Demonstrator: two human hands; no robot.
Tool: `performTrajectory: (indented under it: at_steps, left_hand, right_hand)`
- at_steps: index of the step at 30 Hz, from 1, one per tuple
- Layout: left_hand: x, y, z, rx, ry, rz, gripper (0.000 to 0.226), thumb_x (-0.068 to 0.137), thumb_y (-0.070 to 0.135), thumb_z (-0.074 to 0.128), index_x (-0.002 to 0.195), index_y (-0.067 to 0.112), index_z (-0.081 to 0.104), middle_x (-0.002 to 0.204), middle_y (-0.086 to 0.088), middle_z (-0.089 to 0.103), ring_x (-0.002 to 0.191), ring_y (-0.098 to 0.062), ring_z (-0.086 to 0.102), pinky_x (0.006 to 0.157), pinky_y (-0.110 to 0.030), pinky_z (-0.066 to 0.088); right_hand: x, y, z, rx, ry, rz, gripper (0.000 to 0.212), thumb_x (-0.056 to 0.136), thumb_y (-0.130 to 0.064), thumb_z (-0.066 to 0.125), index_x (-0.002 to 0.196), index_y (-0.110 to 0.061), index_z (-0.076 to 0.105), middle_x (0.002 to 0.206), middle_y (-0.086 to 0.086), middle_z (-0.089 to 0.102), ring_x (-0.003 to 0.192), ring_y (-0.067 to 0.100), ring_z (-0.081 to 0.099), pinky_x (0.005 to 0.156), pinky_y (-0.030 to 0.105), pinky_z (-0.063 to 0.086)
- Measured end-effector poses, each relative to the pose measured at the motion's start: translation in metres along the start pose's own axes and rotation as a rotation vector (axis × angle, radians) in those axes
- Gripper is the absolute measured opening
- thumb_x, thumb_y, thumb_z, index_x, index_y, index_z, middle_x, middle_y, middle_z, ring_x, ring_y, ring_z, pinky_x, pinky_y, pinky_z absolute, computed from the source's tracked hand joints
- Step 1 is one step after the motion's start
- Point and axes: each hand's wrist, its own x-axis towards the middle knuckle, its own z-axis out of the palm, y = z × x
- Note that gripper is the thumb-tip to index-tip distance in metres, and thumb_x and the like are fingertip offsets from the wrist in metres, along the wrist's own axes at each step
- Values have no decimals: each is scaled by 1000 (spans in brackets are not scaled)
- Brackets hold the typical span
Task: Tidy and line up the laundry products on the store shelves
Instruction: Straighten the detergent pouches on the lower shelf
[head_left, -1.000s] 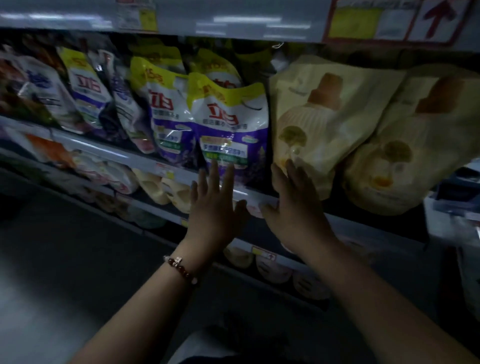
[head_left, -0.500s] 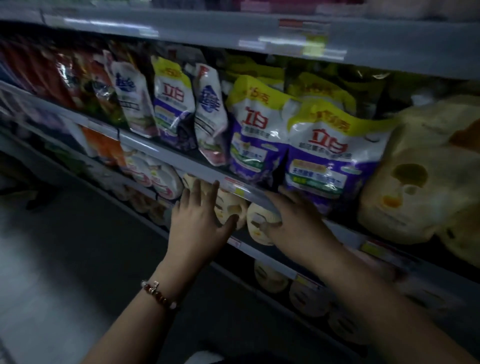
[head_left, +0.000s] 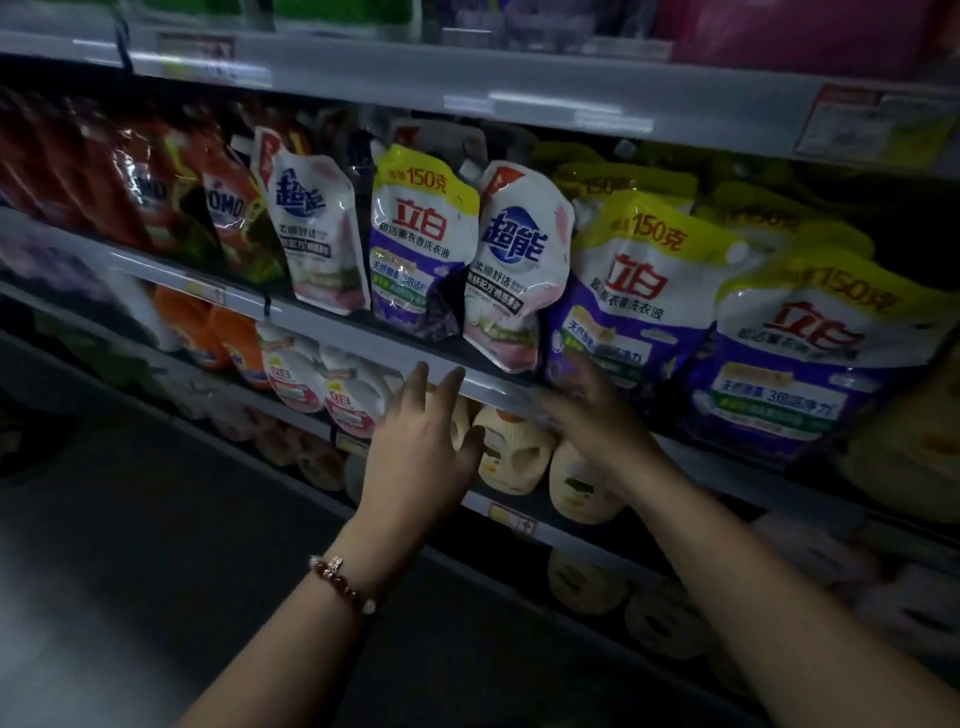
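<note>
Detergent refill pouches stand in a row on the middle shelf (head_left: 363, 338). A white and pink pouch (head_left: 519, 265) leans between two purple and yellow pouches, one on its left (head_left: 415, 234) and one on its right (head_left: 634, 291). My left hand (head_left: 421, 441), fingers straight, hovers just below the shelf edge and holds nothing. My right hand (head_left: 592, 415) reaches with straight fingers to the bottom of the right purple pouch; whether it touches is unclear. Another purple pouch (head_left: 800, 358) stands further right.
Red pouches (head_left: 156, 187) and a second white and pink pouch (head_left: 317, 223) fill the shelf's left part. Cream bottles (head_left: 514, 447) and orange bottles (head_left: 228, 332) stand on the shelf below. An upper shelf (head_left: 519, 88) overhangs. The dark aisle floor (head_left: 130, 545) lies at lower left.
The view has swung left along the shelf, from the cream pouches to the purple and white ones. Both hands moved left with it and stay open near the shelf edge.
</note>
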Motion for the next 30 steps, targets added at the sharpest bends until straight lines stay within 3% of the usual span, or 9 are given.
performTrajectory:
  at_steps: [5, 9, 13, 16, 19, 24, 27, 28, 30]
  left_hand:
    - [19, -17, 1, -99, 23, -37, 64, 90, 32, 64, 149, 27, 41, 159, -10, 31, 137, -32, 42, 105, -48, 42]
    - [30, -32, 1, -188, 39, -65, 57, 91, 29, 63, 145, 30, 45, 154, -2, 38, 135, -26, 45, 100, -48, 49]
    - [48, -53, 4, -217, -51, -83, 56, 93, 29, 64, 145, 33, 45, 154, 2, 38, 137, -20, 44, 102, -42, 48]
    - [68, -58, 7, -258, -112, -119, 54, 94, 24, 64, 145, 30, 47, 153, 0, 40, 136, -18, 43, 105, -34, 43]
    - [88, -59, 12, -304, -155, -142, 52, 94, 19, 65, 143, 27, 50, 148, 2, 46, 131, -15, 47, 106, -40, 45]
    - [111, -65, 30, -495, -224, -250, 47, 95, 36, 63, 140, 35, 51, 136, 11, 52, 119, -5, 53, 98, -33, 50]
    - [122, -56, 36, -670, -287, -291, 40, 95, 42, 60, 135, 37, 54, 135, 13, 56, 117, 0, 55, 87, -13, 47]
    - [123, -52, 38, -743, -312, -301, 37, 95, 46, 59, 132, 38, 55, 133, 13, 58, 117, -1, 56, 87, -12, 48]
    - [124, -45, 38, -914, -369, -318, 45, 93, 61, 52, 131, 38, 58, 131, 14, 62, 120, -7, 58, 99, -29, 50]
  right_hand:
    - [69, -27, 17, 258, 246, -47, 60, 83, -35, 70, 138, -31, 48, 119, -8, 63, 106, 16, 63, 83, 34, 53]
    - [116, -26, 30, 249, 436, -80, 52, 80, -46, 69, 120, -14, 58, 113, 4, 67, 98, 20, 66, 83, 43, 58]
    - [123, -26, 26, -142, 522, -345, 28, 96, -37, 57, 90, -10, 61, 91, 0, 61, 85, 12, 58, 68, 11, 42]
    - [122, -25, 29, -87, 451, -447, 25, 99, -31, 54, 92, -9, 62, 88, -5, 66, 79, 2, 60, 64, 12, 45]
    - [123, -27, 21, -19, 481, -497, 18, 100, -22, 54, 87, -11, 62, 79, -13, 62, 73, -11, 58, 59, 7, 40]
    - [130, -42, 3, 43, 433, -593, 35, 99, -20, 55, 79, 8, 58, 73, 21, 62, 68, 23, 60, 58, 31, 46]
    - [123, -64, 7, 131, 342, -591, 33, 98, -24, 55, 86, 7, 61, 78, 26, 62, 75, 40, 60, 63, 43, 50]
    - [117, -72, 10, 174, 298, -597, 31, 98, -24, 55, 90, 5, 62, 81, 27, 62, 79, 43, 60, 66, 45, 52]
    - [102, -86, 16, 218, 223, -597, 31, 97, -25, 54, 93, 5, 60, 86, 30, 60, 83, 47, 59, 70, 51, 52]
